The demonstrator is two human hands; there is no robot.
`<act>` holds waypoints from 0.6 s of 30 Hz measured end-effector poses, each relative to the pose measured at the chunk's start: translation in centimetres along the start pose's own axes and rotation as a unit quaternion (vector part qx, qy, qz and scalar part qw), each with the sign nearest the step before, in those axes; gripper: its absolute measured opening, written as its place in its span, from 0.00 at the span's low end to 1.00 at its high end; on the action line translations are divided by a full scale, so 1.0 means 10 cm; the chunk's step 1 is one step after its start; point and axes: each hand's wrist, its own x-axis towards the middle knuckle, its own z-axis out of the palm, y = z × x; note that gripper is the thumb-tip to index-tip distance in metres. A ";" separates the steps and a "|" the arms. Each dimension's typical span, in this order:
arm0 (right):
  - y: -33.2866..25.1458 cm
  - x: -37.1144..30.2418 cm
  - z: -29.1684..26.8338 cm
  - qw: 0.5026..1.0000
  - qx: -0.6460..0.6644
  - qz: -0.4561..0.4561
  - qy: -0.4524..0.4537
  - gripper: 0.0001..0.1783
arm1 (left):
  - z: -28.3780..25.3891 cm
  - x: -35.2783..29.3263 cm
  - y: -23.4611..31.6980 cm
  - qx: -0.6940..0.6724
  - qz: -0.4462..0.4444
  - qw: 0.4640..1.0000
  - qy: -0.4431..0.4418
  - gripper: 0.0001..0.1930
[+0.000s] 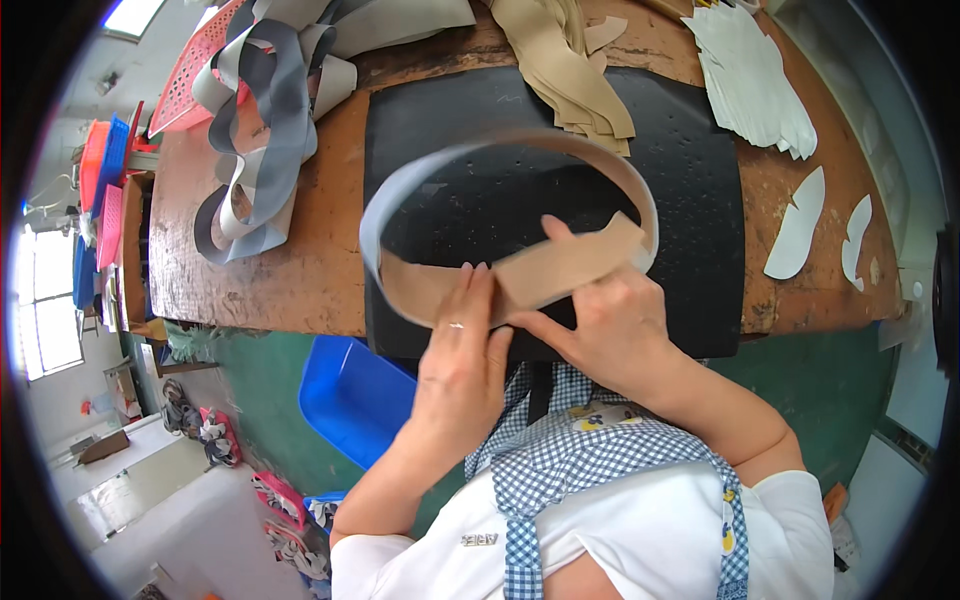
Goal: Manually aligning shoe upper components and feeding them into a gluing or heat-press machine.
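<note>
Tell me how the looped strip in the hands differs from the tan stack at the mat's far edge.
The looped strip curves round into a ring; the tan stack lies in fanned layers. The left hand and right hand touch the looped strip; no hand touches the tan stack. Both show tan surfaces.

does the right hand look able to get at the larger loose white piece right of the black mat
Probably yes: only black mat and table lie between the right hand and that white piece, though it holds the tan strip.

brown table [325, 272], seemingly wooden: black mat [695, 235], grey strips [290, 135], white cutouts [752, 88]
</note>
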 end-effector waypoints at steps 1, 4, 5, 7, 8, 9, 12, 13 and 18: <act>0.00 0.00 -0.05 1.000 0.000 -0.002 -0.003 0.43 | 0.10 -0.04 -0.01 0.033 0.023 0.999 -0.002 0.30; 0.00 0.00 -0.13 0.998 -0.028 -0.024 -0.042 0.38 | 0.28 -0.16 -0.03 0.099 0.022 0.994 -0.038 0.44; 0.03 -0.02 -0.08 0.998 -0.029 -0.024 -0.044 0.38 | 0.31 -0.20 -0.03 0.113 0.011 0.992 -0.048 0.47; 0.09 -0.03 0.02 0.997 0.011 -0.069 0.029 0.33 | 0.39 -0.21 -0.04 0.113 0.008 0.992 -0.051 0.49; 0.11 -0.06 -0.03 0.997 0.052 -0.052 0.005 0.22 | 0.41 -0.20 -0.04 0.116 0.005 0.992 -0.056 0.51; 0.11 -0.05 -0.02 0.997 0.052 -0.052 0.003 0.22 | 0.42 -0.19 -0.05 0.115 0.003 0.992 -0.055 0.51; 0.15 -0.05 0.01 0.988 0.135 -0.037 0.061 0.17 | 0.41 -0.18 -0.05 0.139 0.011 0.989 -0.049 0.53; 0.16 -0.05 0.00 0.988 0.135 -0.036 0.060 0.17 | 0.40 -0.17 -0.04 0.150 0.009 0.987 -0.061 0.53; 0.14 -0.03 -0.01 0.993 0.106 -0.039 0.044 0.14 | 0.37 -0.15 -0.02 0.201 0.006 0.975 -0.093 0.54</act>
